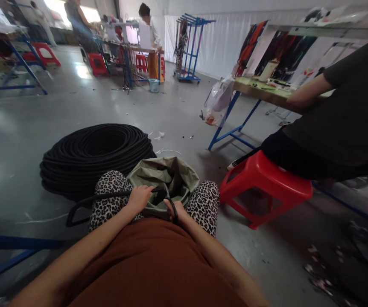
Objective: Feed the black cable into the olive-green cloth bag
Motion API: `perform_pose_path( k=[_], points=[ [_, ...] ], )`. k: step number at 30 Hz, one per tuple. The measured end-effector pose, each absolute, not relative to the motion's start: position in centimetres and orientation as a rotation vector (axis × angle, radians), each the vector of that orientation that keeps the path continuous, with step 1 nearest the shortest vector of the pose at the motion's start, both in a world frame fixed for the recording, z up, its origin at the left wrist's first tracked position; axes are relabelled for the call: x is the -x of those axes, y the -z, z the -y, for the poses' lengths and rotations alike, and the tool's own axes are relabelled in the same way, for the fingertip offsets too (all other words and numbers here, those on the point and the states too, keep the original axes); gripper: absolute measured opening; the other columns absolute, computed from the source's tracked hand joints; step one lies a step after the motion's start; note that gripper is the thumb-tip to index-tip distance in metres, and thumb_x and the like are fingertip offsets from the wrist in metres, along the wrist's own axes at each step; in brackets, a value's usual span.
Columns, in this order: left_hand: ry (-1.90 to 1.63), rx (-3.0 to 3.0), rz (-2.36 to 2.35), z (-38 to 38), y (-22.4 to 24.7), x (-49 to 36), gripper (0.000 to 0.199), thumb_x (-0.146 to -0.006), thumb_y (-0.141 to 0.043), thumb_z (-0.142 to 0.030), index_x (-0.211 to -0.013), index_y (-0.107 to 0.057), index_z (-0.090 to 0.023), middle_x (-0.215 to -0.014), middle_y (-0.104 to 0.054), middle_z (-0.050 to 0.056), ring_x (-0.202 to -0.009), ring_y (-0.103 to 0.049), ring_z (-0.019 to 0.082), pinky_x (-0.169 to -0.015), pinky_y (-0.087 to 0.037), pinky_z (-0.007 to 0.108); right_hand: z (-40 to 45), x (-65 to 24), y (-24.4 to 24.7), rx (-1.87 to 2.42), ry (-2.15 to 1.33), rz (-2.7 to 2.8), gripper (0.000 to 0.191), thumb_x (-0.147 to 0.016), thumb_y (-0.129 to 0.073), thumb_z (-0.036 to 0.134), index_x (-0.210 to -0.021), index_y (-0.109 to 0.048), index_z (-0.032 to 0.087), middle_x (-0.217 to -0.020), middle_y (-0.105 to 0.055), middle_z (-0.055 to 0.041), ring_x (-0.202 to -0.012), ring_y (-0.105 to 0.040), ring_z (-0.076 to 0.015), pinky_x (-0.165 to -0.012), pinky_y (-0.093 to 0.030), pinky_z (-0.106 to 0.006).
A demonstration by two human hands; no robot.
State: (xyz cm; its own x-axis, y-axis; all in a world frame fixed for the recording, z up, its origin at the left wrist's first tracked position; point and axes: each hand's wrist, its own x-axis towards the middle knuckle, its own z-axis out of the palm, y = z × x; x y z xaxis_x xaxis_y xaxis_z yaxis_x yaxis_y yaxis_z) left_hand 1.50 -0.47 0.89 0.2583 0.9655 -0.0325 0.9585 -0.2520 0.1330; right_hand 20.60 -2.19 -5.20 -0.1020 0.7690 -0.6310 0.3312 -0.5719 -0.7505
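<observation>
My left hand (141, 198) is closed around a thick black cord (107, 196), whose end points over an olive-green cloth bag (185, 172). The bag gapes between my knees. In my right hand (178, 209) is a pair of scissors (173, 209); a dark handle loop shows by the fingers, and the metal blades meet the cord near its end. Whether the blades are closed on it I cannot tell. From my left hand the cord runs left across my knee and bends back in a loop. A large coil of black cord (97, 140) lies on the floor just beyond my left knee.
At my right a person in dark clothes sits on a red plastic stool (267, 175) by a workbench (267, 91). A plastic bag (217, 100) hangs from its corner. Farther off are a blue rack (192, 51), a small bucket (153, 85) and other people at tables. Blue table legs (17, 243) stand at left.
</observation>
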Motion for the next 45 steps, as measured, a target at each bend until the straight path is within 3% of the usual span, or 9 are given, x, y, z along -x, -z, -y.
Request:
perform_pose_path(
  k=[7, 16, 45],
  points=[
    [-0.235, -2.329, -1.884, 0.71, -0.79, -1.36, 0.036, -0.091, -0.045, -0.021, -0.122, -0.063, -0.018, -0.111, -0.072, 0.011, -0.102, -0.066, 0.024, -0.084, -0.046, 0.035, 1.83, -20.48, 4.91, 1.822, -1.858, 0.928, 0.044, -0.093, -0.055, 0.053, -0.07, -0.054, 0.016, -0.048, -0.046, 0.003, -0.035, -0.045, -0.0104, -0.036, -0.041, -0.022],
    [-0.328, -2.265, -1.895, 0.78, -0.72, -1.29, 0.033, -0.09, -0.045, -0.021, -0.117, -0.063, -0.016, -0.116, -0.072, 0.011, -0.107, -0.065, 0.025, -0.091, -0.047, 0.037, 2.21, -20.45, 5.04, 1.606, -1.973, 0.889, 0.034, -0.094, -0.059, 0.043, -0.078, -0.056, 0.013, -0.06, -0.056, 0.0012, -0.044, -0.053, -0.0095, -0.048, -0.049, -0.022],
    [-0.259, -2.343, -1.751, 1.37, -0.71, -1.45, 0.035, -0.088, -0.046, -0.018, -0.118, -0.065, -0.019, -0.112, -0.072, 0.01, -0.104, -0.066, 0.024, -0.088, -0.047, 0.037, 2.45, -20.38, 4.95, 1.529, -1.993, 1.006, 0.035, -0.095, -0.056, 0.043, -0.074, -0.057, 0.014, -0.057, -0.056, 0.0015, -0.048, -0.055, -0.0104, -0.053, -0.048, -0.02]
  ],
)
